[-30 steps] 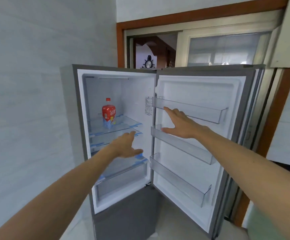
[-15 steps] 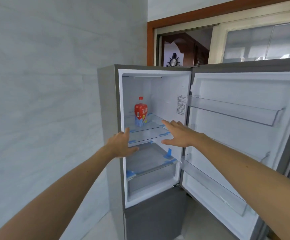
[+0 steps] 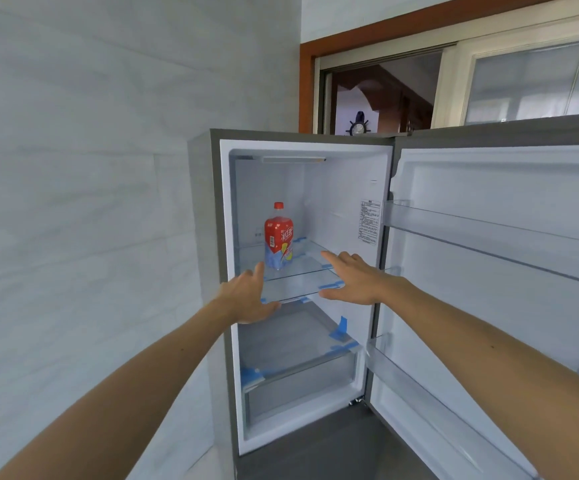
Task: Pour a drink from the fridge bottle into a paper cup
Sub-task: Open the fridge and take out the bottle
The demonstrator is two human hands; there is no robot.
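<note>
Fridge door (image 3: 489, 181) cropped rightward; bottle (image 3: 278, 237) label blurry.

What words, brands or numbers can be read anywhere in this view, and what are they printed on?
Bottle, red label: large white Chinese characters, too blurred to quote with certainty; the white barcode patch beside them is unreadable.
Sticker on the inner right wall of the fridge: rows of fine print, too small to read.
Clock above the fridge top: dial marks too small to read.
No text here can be quoted with certainty.
</note>
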